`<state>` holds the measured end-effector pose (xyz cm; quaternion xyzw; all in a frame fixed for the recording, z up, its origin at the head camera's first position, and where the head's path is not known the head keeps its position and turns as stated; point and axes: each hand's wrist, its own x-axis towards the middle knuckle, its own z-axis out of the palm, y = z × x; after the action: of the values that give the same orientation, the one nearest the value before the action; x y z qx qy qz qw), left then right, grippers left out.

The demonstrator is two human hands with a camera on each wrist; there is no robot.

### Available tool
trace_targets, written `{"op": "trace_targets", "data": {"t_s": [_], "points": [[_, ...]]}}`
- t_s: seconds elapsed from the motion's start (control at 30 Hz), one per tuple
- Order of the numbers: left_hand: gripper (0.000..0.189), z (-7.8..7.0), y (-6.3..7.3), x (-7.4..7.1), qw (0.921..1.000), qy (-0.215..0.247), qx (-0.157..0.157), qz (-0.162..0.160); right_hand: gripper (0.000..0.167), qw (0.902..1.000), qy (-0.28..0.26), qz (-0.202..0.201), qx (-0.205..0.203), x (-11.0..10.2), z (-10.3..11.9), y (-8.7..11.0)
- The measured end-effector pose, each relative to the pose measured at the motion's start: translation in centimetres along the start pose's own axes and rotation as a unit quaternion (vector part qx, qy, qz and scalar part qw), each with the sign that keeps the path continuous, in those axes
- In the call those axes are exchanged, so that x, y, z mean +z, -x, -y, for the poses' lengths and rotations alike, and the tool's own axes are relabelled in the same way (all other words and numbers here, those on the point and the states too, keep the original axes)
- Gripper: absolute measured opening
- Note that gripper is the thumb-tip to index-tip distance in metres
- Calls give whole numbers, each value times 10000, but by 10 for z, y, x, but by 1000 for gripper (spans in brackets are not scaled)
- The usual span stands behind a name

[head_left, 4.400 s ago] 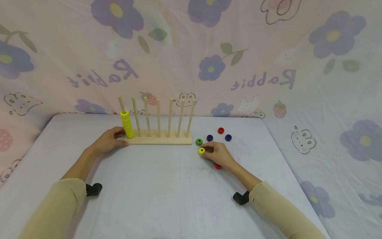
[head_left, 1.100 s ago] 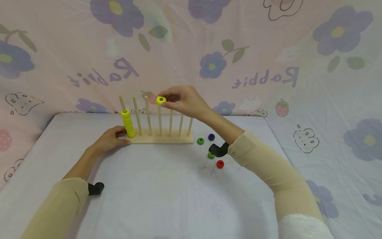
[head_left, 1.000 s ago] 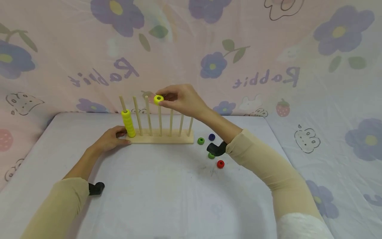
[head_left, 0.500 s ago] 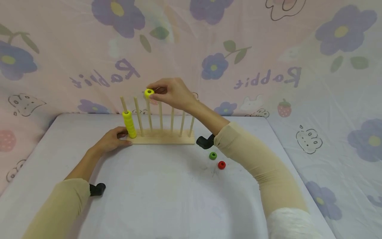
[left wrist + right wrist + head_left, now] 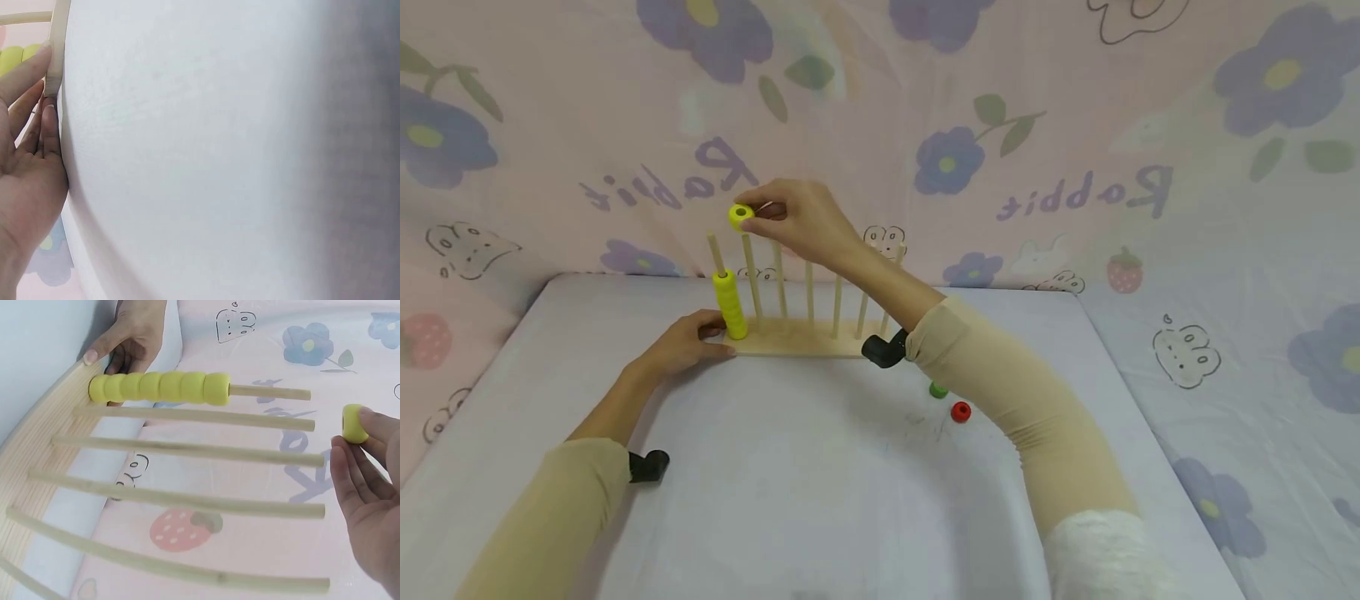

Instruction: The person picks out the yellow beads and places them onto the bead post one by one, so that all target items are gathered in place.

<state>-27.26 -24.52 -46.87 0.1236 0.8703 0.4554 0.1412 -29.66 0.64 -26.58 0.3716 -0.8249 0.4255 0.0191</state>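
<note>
My right hand (image 5: 808,218) pinches a yellow bead (image 5: 741,217) between thumb and fingertips. In the head view it is just above the tip of the second peg from the left; the right wrist view shows a gap between bead (image 5: 354,424) and peg tips. A wooden peg stand (image 5: 801,342) carries a row of upright pegs. Its leftmost peg bears a stack of several yellow beads (image 5: 730,306), its top part bare. At the stand's left end my left hand (image 5: 682,343) grips the base, thumb at the front edge and fingers behind. The left wrist view shows this hand (image 5: 34,156) low against the table.
A red bead (image 5: 961,412) and a green bead (image 5: 938,390) lie on the white table (image 5: 790,483) right of the stand, near my right forearm. The forearm hides the table behind it. A patterned cloth (image 5: 850,108) hangs behind the table.
My right hand has picked the yellow bead up from the table at the right and carried it up and leftward over the pegs. My left hand has stayed at the stand's left end.
</note>
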Motion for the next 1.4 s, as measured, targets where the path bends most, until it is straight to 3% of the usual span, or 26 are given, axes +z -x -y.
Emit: {"op": "trace_targets", "data": {"t_s": [0.33,0.73,1.0,1.4], "points": [[76,-2,-2,0,10000,-5,-66,28,33,9993,265,207,133,12,8,-13],[77,2,0,2,9999,-29,-133,-5,34,9979,272,521,266,27,0,-24],[76,-1,1,1,10000,-37,50,-27,34,9971,429,482,403,29,-1,-24],[75,-1,2,0,10000,88,-21,4,33,9913,915,778,530,31,-1,-29]]}}
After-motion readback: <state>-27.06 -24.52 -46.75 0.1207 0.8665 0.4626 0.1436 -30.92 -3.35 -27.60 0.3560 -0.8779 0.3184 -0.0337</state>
